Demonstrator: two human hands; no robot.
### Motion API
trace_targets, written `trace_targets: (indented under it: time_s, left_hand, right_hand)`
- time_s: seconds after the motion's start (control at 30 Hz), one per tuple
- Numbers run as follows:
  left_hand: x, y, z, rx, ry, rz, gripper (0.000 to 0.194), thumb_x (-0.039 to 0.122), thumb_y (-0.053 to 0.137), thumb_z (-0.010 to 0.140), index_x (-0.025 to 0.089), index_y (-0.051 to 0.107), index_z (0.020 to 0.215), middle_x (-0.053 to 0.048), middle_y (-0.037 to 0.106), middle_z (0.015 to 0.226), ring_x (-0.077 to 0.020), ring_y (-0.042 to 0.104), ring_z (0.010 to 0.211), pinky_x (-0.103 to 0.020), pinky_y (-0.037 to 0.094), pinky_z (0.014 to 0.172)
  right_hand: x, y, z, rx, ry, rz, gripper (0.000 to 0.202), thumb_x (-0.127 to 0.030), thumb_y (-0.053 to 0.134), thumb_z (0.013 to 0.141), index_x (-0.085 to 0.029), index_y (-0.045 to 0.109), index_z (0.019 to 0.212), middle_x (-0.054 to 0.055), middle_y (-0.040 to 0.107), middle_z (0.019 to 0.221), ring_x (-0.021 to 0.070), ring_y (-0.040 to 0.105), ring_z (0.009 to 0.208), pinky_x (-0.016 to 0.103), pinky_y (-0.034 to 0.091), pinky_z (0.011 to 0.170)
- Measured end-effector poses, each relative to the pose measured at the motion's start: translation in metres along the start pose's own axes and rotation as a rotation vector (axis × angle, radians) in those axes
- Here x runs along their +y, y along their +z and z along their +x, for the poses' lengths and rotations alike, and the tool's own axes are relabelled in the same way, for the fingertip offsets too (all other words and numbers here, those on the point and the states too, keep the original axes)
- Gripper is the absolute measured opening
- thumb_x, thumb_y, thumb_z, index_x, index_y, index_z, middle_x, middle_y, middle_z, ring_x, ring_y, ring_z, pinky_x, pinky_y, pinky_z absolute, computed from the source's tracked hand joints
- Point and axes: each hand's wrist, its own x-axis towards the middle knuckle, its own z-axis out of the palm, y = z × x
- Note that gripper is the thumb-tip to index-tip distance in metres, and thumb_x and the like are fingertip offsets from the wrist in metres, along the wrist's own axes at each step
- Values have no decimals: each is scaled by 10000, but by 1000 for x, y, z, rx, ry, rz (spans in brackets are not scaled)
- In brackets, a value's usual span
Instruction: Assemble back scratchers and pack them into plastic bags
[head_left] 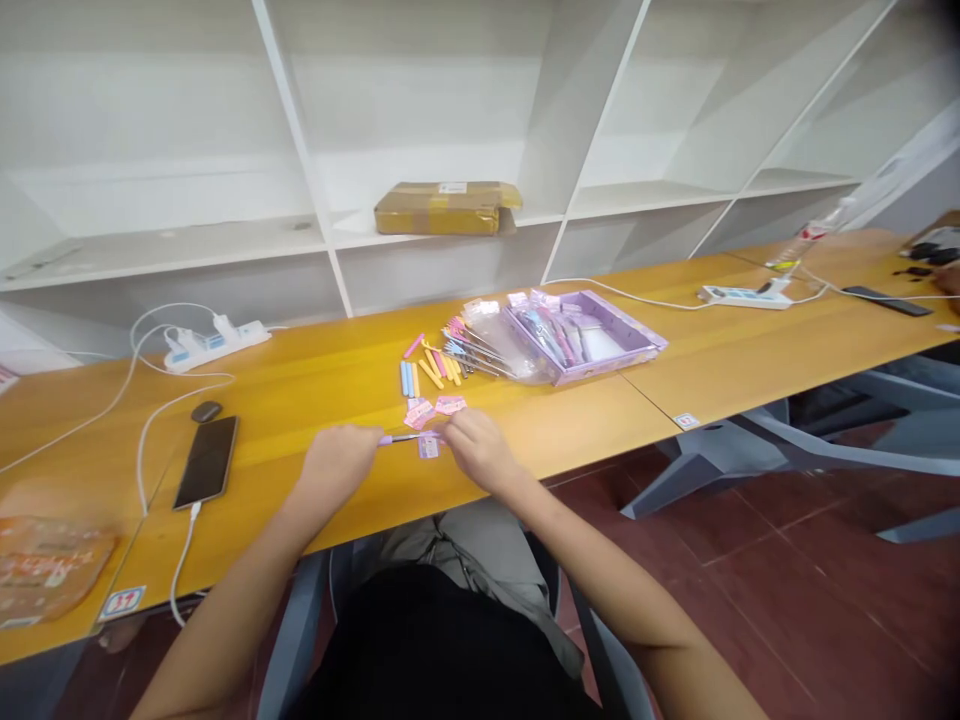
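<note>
My left hand (341, 462) is closed around one end of a slender stick (397, 439) with a purple handle part and a dark, thin shaft. The other end runs to my right hand (474, 448), whose fingers are closed on it. Just below the shaft a small purple-and-white card (428, 447) lies on the table. Two pink printed cards, one left (418, 412) and one right (451, 405), lie beyond it. Blue and yellow short sticks (409, 378) are lined up behind the cards. The exact kind of stick is too small to make out.
A purple tray (600, 360) with packed items stands right of loose coloured sticks (442, 365) and a clear plastic bag (502, 340). On the left are a phone (206, 460) on a cable and a power strip (217, 347). A cardboard box (442, 210) sits on the shelf.
</note>
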Motion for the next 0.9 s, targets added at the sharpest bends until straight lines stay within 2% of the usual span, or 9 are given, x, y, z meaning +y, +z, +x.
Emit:
trace_targets:
  time_s: [0.07,0.13,0.37,0.5,0.63,0.77,0.83,0.9]
  left_hand:
    - [7,5,0,-15,1,-18,474,349,379,1123,169,817,1125,-236,811,981,-391,811,980,-436,577,818]
    - [11,14,-1,-48,-14,-54,481,347,366,1129,172,814,1156,-232,817,1016,-389,812,1005,-435,582,827]
    - [27,42,-6,-136,-70,-160,465,327,353,1130,193,786,1234,-195,828,1062,-343,814,1031,-415,593,868]
    - [30,51,-7,-136,-33,-171,470,331,355,1125,178,793,1200,-209,824,1061,-350,814,1024,-427,591,868]
    - [30,55,-3,-132,-6,-162,474,340,364,1123,176,806,1169,-222,821,1058,-339,812,1017,-417,579,867]
    - [27,52,9,-119,27,-144,475,314,376,1116,159,825,1129,-237,820,1062,-327,811,1028,-409,577,894]
    - [19,48,13,-99,33,-134,471,306,384,1115,155,829,1126,-245,820,1061,-334,812,1028,-416,580,897]
    - [1,45,13,-73,8,-110,469,304,386,1115,153,831,1122,-251,821,1053,-349,813,1016,-422,580,878]
  right_hand:
    - [-16,5,4,-26,8,-31,251,-118,499,1130,-201,706,1014,45,634,827,208,524,806,355,389,748]
    - [-21,5,5,-82,29,-56,263,-129,482,1141,-197,699,1009,55,642,851,217,516,819,368,375,753]
    - [-6,5,-5,-206,-9,60,186,-139,524,1137,-195,697,1097,74,719,1019,224,576,931,358,405,823]
    - [-4,5,-17,-285,-21,105,165,-180,541,1142,-190,699,1098,72,701,989,224,574,905,352,407,818]
    - [-3,7,-24,-342,2,76,201,-186,534,1140,-188,698,1023,65,671,927,226,547,851,356,377,783]
    - [1,11,-23,-323,-15,37,209,-171,528,1137,-181,696,1013,61,665,916,220,543,849,352,364,787]
    - [10,9,-23,-308,-19,9,223,-190,514,1148,-185,697,1019,57,660,910,217,536,843,348,365,791]
    - [26,-1,-26,-278,-1,-38,237,-225,514,1154,-189,692,1002,56,652,901,216,525,829,348,361,777]
